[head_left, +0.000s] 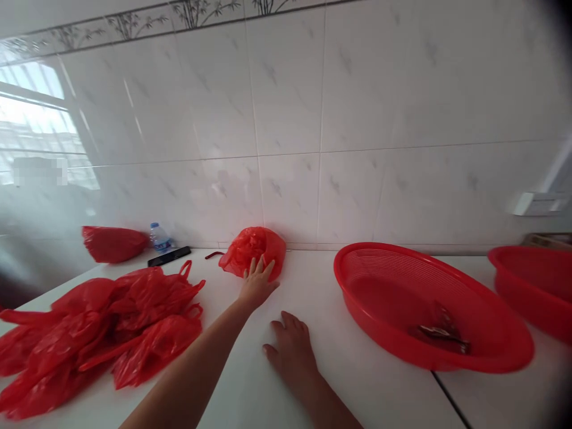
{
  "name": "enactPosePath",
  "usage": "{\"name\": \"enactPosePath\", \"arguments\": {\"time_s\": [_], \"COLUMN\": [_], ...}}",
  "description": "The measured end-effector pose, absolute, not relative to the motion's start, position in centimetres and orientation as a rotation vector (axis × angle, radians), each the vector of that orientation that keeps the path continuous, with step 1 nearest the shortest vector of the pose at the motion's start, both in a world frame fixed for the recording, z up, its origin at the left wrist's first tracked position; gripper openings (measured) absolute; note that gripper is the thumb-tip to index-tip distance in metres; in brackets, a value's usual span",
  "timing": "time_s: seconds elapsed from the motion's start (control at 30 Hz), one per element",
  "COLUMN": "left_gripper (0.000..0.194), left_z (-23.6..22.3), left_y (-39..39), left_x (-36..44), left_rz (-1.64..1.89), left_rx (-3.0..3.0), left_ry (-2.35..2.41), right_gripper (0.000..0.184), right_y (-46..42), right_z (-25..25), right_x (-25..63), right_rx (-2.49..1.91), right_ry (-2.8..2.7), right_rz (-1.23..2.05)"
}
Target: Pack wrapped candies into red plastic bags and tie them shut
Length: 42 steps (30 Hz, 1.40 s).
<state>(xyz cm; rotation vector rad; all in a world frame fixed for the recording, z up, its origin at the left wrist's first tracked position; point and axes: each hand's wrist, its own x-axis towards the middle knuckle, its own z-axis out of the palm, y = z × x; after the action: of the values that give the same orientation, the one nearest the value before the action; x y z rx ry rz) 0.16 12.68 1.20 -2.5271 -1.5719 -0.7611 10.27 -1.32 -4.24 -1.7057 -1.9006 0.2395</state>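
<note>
A red plastic bag (254,241), bunched and rounded, sits against the tiled wall. My left hand (259,286) reaches out to it with fingers spread, the fingertips over its front side; it is not gripping the bag. Nearer to me, my right hand (292,348) rests low over the white table with fingers apart and nothing in it. To its right stands a large red plastic basin (379,298) with perforated sides. Inside lie a few small shiny packets (442,333), too unclear to name.
Several crumpled red plastic bags (102,322) spread over the left of the table (241,381). Behind them are another red bag (114,244), a water bottle (159,237) and a black phone (168,256). A second red basin (536,292) stands at the far right. A seam crosses the tabletop.
</note>
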Motion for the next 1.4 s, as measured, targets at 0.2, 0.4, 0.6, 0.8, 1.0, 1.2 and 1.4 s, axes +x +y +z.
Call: {"name": "enactPosePath", "arguments": {"time_s": [0.2, 0.4, 0.6, 0.8, 1.0, 1.2, 1.4], "left_gripper": [0.069, 0.059, 0.055, 0.048, 0.046, 0.014, 0.009], "left_z": [-2.7, -5.9, -4.9, -0.7, 4.0, 5.9, 3.1], "left_y": [8.8, 8.1, 9.5, 12.7, 16.3, 16.8, 9.6], "left_x": [-0.5, -2.2, -3.2, -4.9, -5.0, -4.3, -1.5], "left_rz": [-1.177, -1.379, -1.782, -1.757, -1.702, -1.775, -1.844], "left_rx": [-2.454, -2.456, -2.200, -2.152, -2.219, -2.177, -2.264], "left_ry": [-1.297, -1.663, -1.688, -1.644, -1.617, -1.686, -1.461], "right_gripper": [0.031, 0.039, 0.035, 0.027, 0.027, 0.028, 0.045], "right_y": [-1.2, -2.6, -3.3, -1.7, -1.0, -0.5, -0.6], "right_z": [-3.7, -3.7, -4.4, -4.3, -4.3, -4.4, -4.3], "right_x": [10.7, 11.8, 11.7, 11.4, 12.0, 12.6, 12.2], "right_rx": [-1.620, -1.620, -1.683, -1.660, -1.630, -1.581, -1.396], "right_ry": [-1.858, -1.892, -1.838, -1.820, -1.803, -1.783, -1.547], "right_rz": [0.208, 0.285, 0.236, 0.171, 0.245, 0.291, 0.307]}}
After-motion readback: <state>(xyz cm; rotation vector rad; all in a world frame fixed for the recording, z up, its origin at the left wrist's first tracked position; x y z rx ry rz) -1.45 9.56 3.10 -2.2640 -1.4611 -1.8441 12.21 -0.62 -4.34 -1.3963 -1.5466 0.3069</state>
